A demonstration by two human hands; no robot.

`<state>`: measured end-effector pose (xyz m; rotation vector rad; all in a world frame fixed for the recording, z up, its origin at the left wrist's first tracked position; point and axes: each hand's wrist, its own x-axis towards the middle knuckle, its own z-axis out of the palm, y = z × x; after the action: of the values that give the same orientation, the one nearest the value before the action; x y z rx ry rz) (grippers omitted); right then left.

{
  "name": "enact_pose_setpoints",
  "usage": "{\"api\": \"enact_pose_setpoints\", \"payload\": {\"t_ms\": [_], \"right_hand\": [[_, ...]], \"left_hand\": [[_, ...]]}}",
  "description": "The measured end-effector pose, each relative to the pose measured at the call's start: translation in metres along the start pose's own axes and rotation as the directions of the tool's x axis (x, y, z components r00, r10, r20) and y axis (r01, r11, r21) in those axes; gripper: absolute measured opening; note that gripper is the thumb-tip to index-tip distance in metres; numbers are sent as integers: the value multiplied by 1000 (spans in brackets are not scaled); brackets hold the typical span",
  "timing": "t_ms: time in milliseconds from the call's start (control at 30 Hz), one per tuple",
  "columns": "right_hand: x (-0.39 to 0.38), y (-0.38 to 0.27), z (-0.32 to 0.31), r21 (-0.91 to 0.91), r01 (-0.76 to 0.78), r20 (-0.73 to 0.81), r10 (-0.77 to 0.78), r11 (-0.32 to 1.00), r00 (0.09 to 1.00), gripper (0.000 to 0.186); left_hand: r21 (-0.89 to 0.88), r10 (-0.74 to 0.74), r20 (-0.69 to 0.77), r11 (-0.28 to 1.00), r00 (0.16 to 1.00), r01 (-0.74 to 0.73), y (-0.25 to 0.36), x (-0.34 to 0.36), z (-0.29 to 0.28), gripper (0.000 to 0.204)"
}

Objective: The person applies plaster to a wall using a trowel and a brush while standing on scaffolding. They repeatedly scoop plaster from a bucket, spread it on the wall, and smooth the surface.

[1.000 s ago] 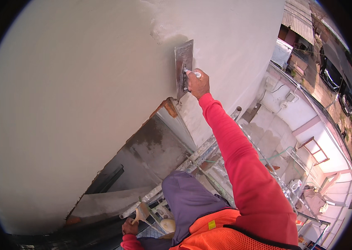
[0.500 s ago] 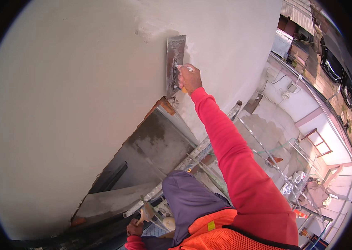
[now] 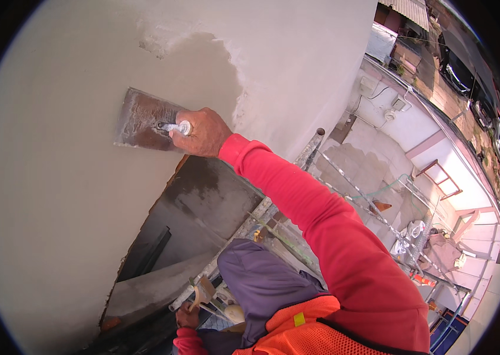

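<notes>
My right hand point(image 3: 202, 131) is closed round the handle of a plastering trowel point(image 3: 141, 118). The trowel's broad, plaster-smeared metal blade lies against a pale plastered wall point(image 3: 54, 177), just above the edge of an opening. To the right of the blade, a darker smooth patch meets a lighter, rough-edged area. Low in the view, my left hand point(image 3: 188, 316) is wrapped round the pale handle of what looks like a brush point(image 3: 206, 289) with a brown, block-like head. It is beside a scaffold tube, close to my knee.
A plaster-splashed scaffold tube point(image 3: 241, 234) runs diagonally past the wall opening point(image 3: 199, 204). Far below on the right lie a concrete floor point(image 3: 374, 160), more scaffold tubes, a wooden frame point(image 3: 439, 179) and an orange cone point(image 3: 381, 206). White bags point(image 3: 409, 234) lie near the building's far wall.
My right hand has swept the trowel leftward and slightly down over the wall, turning its blade from upright to nearly level. My left hand still holds the brush-like tool low down.
</notes>
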<state>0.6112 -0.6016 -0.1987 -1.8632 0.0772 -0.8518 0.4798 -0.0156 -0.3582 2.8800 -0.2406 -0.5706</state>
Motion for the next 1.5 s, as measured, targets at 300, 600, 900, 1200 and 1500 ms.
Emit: {"api": "enact_pose_setpoints", "payload": {"t_ms": [300,600,900,1200,1500], "right_hand": [[-81,49,3,149,-136,-72,148,979,986,29],[-21,94,-22,666,-171,-295,467,726,834,29],[-46,132,-6,576,-422,-187,616,700,766,29],[-60,102,-40,587,-439,-124,612,680,781,28],[-32,118,-10,655,-400,-148,629,641,763,27]], "left_hand": [[3,-68,-19,998,998,68,3,-14,-6,28],[4,-79,-29,997,996,79,0,-17,-7,29],[9,-65,-17,998,998,65,-10,-21,-2,30],[-24,-84,8,996,996,84,-1,-12,-3,30],[7,-68,1,998,998,68,4,-13,-3,29]]}}
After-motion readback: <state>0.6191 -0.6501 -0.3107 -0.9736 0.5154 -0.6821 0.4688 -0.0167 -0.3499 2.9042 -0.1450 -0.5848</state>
